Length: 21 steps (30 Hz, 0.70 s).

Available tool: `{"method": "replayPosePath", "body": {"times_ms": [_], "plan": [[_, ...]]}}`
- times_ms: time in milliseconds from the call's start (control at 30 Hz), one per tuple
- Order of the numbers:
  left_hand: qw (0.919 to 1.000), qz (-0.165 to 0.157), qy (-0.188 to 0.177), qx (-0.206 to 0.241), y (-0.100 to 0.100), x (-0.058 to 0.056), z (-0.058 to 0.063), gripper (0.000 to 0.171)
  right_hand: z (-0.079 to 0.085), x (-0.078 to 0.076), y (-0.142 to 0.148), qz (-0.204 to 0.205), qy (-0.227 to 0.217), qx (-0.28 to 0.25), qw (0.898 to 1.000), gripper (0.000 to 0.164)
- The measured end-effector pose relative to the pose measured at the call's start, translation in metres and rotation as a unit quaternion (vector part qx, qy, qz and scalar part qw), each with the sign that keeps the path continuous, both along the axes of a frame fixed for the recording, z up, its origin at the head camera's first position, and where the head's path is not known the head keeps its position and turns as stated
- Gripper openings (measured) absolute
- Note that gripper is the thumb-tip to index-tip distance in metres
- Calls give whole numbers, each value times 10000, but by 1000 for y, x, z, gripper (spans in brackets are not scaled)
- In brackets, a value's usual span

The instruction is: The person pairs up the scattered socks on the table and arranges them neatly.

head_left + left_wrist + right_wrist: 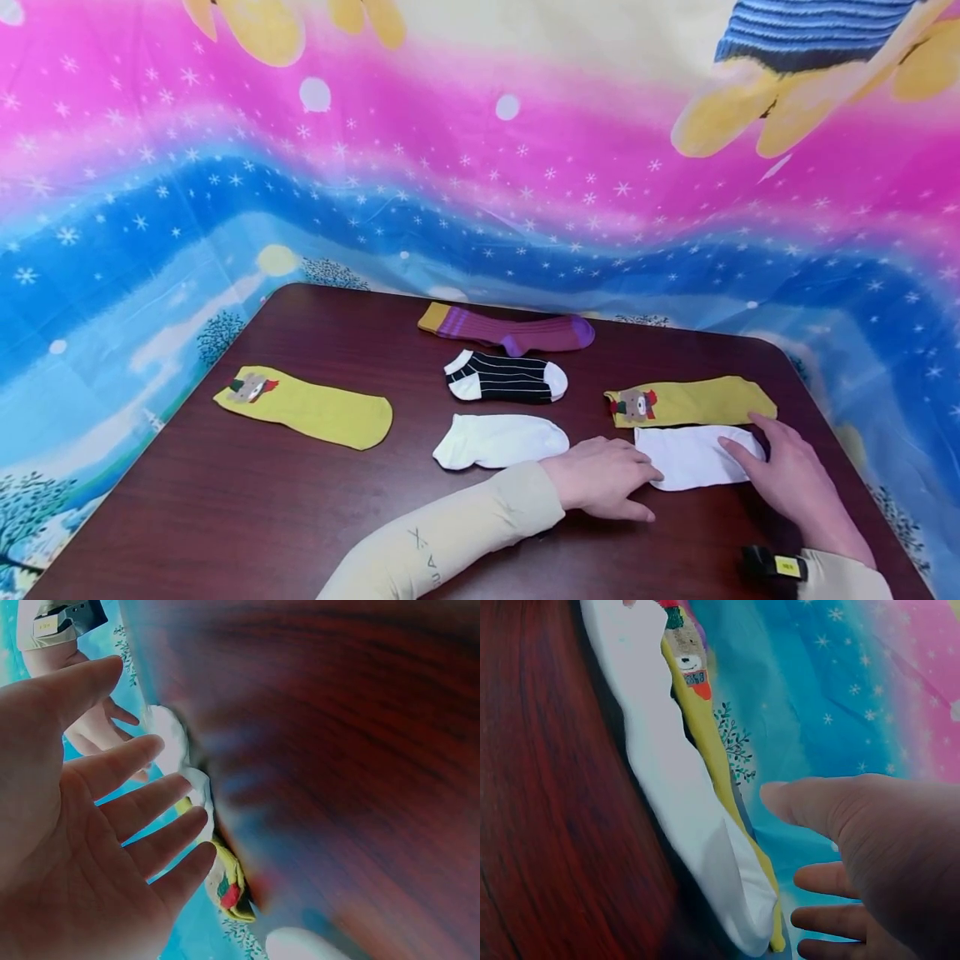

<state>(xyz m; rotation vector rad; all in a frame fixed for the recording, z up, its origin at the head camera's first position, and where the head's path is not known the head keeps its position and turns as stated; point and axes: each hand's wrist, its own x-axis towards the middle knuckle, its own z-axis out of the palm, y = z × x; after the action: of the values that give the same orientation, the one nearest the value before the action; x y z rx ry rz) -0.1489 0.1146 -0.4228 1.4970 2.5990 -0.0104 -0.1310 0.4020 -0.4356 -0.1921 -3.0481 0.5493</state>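
A white sock (693, 458) lies flat at the right of the table, just below a yellow sock (697, 402) with a bear's face. My left hand (603, 479) has its fingertips right at the white sock's left end, with the fingers spread and extended in the left wrist view. Over the white sock's other end is my right hand (797, 477), its thumb overlapping the sock and its forefinger at the yellow one's tip. The right wrist view shows the white sock (660, 757) lengthwise, with the right thumb and fingers apart from it. Neither hand holds anything.
A second white sock (498, 440) lies left of my left hand. Behind it are a black striped sock (517, 378) and a purple sock (517, 329) near the table's back edge. Another yellow sock (315, 408) is at the left. A patterned cloth (450, 192) hangs behind the table.
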Motion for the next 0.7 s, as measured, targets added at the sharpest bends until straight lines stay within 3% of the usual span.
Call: {"method": "replayPosePath", "body": {"times_ms": [400,700], "plan": [[9995,164,275,75,-3,-5,0,52,2,-2,1,564,-250,71,9981,73],[9968,641,419,237,2,-9,1,40,10,-3,0,412,-749,-131,9962,69]]}}
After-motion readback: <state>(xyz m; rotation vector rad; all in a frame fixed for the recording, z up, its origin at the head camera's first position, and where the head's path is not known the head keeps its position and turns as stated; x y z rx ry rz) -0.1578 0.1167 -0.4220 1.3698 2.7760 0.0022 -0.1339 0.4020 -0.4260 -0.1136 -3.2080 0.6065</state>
